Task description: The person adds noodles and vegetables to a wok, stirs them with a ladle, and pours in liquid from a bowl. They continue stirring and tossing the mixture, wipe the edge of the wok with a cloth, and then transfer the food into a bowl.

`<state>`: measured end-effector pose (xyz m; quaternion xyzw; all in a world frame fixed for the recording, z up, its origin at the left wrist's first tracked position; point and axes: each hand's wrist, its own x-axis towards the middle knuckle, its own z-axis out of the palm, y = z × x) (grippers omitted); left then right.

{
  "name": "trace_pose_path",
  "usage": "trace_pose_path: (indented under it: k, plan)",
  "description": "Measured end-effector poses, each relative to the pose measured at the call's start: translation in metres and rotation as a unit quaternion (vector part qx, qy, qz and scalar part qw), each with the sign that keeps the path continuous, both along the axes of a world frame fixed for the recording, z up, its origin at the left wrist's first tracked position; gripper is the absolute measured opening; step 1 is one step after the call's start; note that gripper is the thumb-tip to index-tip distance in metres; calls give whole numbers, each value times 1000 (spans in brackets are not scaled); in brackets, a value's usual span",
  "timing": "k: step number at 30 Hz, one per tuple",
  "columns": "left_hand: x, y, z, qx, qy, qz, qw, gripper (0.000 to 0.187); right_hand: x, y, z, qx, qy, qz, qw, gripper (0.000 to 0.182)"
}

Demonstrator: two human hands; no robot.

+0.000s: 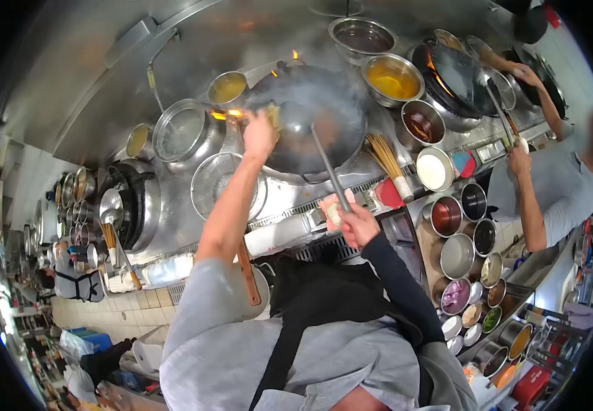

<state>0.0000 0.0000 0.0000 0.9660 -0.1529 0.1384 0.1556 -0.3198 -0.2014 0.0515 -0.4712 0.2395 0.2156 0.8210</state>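
Observation:
A large dark wok (344, 89) stands smoking on the burner in front of me. My left hand (260, 135) is at its left rim, its fingers closed on a yellowish cloth (274, 118). Flames show just left of that hand. Lower right of the wok, my right hand (359, 226) grips the end of a long-handled ladle (329, 166), whose bowl lies inside the wok. A pinkish cloth (331, 211) is beside the right hand, near the handle. To the wok's right rests a bamboo brush (387, 161).
A wire strainer (204, 185) and a metal pot (181, 131) are at the left. Bowls of yellow liquid (392, 77) and dark sauce (422, 123) stand at the right, with several containers below. A co-worker (550, 185) works at another wok (454, 75).

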Motion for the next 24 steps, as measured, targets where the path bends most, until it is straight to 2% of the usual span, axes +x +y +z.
trace_pose_path:
  k: [1, 2, 3, 5, 8, 10, 12, 13, 14, 15, 17, 18, 19, 20, 21, 23, 24]
  plan:
    - [0, -20, 5, 41, 20, -3, 999, 34, 10, 8, 11, 33, 30, -20, 999, 15]
    - [2, -32, 9, 82, 38, -7, 996, 28, 18, 12, 6, 113, 58, -54, 990, 13]
    - [28, -29, 24, 103, 9, -8, 995, 27, 49, 19, -32, 239, 34, -68, 968, 14]
    - [33, -37, 26, 124, 4, -17, 992, 25, 51, 11, -22, 280, 55, -106, 952, 15]
    - [49, -26, 47, 70, -16, -16, 997, 25, 62, -5, -13, 221, 41, -104, 969, 16]
    - [35, -18, 68, 15, -4, 9, 1000, 27, 54, -7, -2, 55, 33, -76, 995, 17]
    - [33, -4, 72, -44, -36, 37, 998, 26, 51, -8, 5, -132, 22, -39, 990, 19]
    - [29, 5, 71, -73, -50, 51, 995, 26, 50, -8, -17, -300, -69, -43, 951, 19]
    - [22, 15, 70, -142, -23, 72, 987, 24, 50, -9, -55, -456, -157, -46, 875, 18]
    - [16, 24, 73, -212, 1, 93, 973, 23, 51, -12, -75, -596, -241, -47, 765, 18]
    - [-2, 46, 74, -349, 49, 138, 926, 20, 41, -16, -52, -565, -229, -40, 792, 18]
    - [-15, 60, 69, -456, 74, 135, 876, 14, 31, -15, -40, -547, -220, -36, 807, 18]
    - [-26, 74, 63, -560, 94, 128, 813, 9, 20, -15, -35, -469, -195, -38, 861, 18]
    - [-30, 94, 42, -616, 86, 145, 770, 5, 8, -17, -32, -389, -172, -38, 904, 18]
    - [-37, 113, 22, -668, 79, 163, 722, 4, 5, -21, -22, -360, -136, -19, 923, 19]
    - [-79, 134, 27, -730, 88, 207, 646, 9, 0, -28, 0, -304, -59, 20, 951, 21]
    - [-100, 148, 20, -742, 87, 213, 630, 9, 2, -40, -33, -386, -107, 45, 915, 23]
